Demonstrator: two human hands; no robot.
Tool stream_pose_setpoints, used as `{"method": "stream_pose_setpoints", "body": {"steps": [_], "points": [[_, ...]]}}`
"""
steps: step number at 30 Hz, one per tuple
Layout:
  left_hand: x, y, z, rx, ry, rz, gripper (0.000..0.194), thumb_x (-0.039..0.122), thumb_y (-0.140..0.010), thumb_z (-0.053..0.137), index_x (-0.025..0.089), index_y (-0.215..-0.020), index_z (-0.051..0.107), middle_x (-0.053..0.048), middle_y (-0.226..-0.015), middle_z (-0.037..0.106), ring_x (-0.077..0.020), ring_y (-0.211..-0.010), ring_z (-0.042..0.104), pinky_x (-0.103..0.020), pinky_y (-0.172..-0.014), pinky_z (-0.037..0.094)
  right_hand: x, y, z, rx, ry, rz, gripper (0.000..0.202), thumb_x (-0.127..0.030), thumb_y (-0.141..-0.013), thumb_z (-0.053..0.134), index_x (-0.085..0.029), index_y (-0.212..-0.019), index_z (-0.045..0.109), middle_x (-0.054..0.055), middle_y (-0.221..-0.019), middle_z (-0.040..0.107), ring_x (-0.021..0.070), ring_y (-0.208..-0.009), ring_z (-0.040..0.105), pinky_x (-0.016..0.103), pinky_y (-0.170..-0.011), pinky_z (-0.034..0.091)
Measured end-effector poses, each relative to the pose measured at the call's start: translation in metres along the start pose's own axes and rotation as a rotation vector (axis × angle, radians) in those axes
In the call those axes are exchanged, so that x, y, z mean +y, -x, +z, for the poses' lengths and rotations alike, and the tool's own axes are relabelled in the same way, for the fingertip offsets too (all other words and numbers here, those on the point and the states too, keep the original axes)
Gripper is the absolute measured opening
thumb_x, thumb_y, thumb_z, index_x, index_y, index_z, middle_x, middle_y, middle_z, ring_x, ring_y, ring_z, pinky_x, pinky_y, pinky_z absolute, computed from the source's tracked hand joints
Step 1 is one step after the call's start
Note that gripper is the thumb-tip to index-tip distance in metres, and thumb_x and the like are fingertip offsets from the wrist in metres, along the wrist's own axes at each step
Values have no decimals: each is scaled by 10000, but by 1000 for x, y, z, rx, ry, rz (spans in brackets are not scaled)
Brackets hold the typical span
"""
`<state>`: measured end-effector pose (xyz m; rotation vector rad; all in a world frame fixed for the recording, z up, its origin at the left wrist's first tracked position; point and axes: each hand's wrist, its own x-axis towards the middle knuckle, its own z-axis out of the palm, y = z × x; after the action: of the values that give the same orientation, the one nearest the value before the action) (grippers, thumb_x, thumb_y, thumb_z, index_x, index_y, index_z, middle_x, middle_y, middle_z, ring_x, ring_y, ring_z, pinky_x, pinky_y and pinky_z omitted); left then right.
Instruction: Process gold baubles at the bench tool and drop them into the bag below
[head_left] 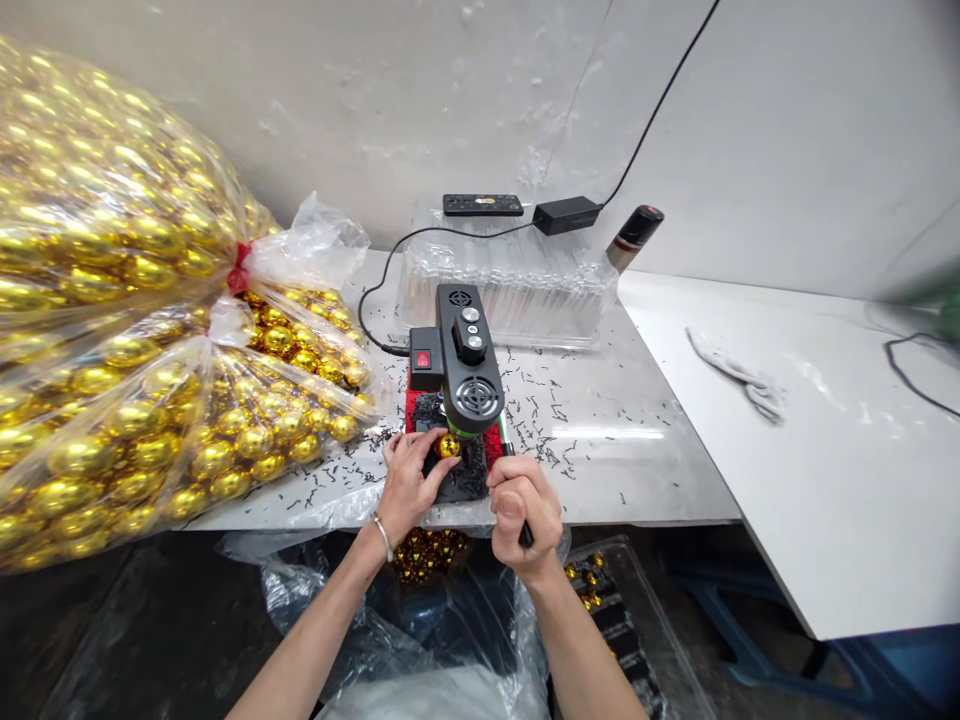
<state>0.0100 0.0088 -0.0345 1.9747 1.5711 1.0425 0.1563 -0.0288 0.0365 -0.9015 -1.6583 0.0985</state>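
Observation:
My left hand (415, 473) pinches a shiny gold ball (448, 446) between thumb and fingers, under the head of a small black benchtop machine (470, 365). A dark mark shows on top of the ball. In my right hand (526, 512) is the black grip of a lever (526, 536), with the fingers closed round it at the machine's right side. The machine stands on a red and black base (463, 485), and a red switch (422, 359) is on its left side. The underside of the machine's head is hidden.
Big clear bags of gold balls (112, 300) fill the left. Behind stand a clear plastic tray (510, 300), a power adapter (567, 215) and a can (634, 238). Black scraps litter the metal table (637, 470). Below its edge are more gold balls (429, 556). A glove (739, 375) lies right.

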Motion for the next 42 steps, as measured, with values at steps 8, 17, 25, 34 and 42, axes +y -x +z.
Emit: {"method": "stream_pose_setpoints", "body": {"steps": [8,17,25,34,42], "points": [[3,0,6,12,17,19,305,315,-812,666,215,-1099,638,-53,-977,692,-231,-967,579,-427,-985,336,3,1,0,7,-40,-19,246,-151,-916,364,-189,-692,457,28,-724,511,115,-666,513,259,-559,438],[3,-1,6,-15,45,-4,317,317,-801,684,222,-1101,647,-48,-989,695,-219,-968,586,-422,-1003,313,23,20,15,106,-8,-92,308,-238,-959,318,-203,-684,452,5,-698,518,112,-629,535,323,-655,488],[2,0,7,-4,47,-13,317,321,-803,674,233,-1106,648,-50,-996,698,-224,-971,587,-433,-1004,324,40,32,27,161,-53,-125,319,-263,-962,307,-204,-681,446,2,-715,514,117,-630,547,347,-670,488],[-3,-6,13,43,125,-20,311,307,-762,720,237,-1061,671,-44,-972,697,-227,-957,601,-448,-962,383,11,1,10,115,-24,-35,304,-169,-920,347,-202,-629,427,-1,-645,490,117,-600,490,282,-563,410],[13,58,-14,69,115,185,398,428,-813,652,219,-1149,602,-78,-1063,679,-229,-1001,604,-382,-869,485,-21,-36,-4,97,-77,121,312,-115,-906,385,-196,-605,412,-5,-634,483,120,-649,504,271,-593,384]]}}
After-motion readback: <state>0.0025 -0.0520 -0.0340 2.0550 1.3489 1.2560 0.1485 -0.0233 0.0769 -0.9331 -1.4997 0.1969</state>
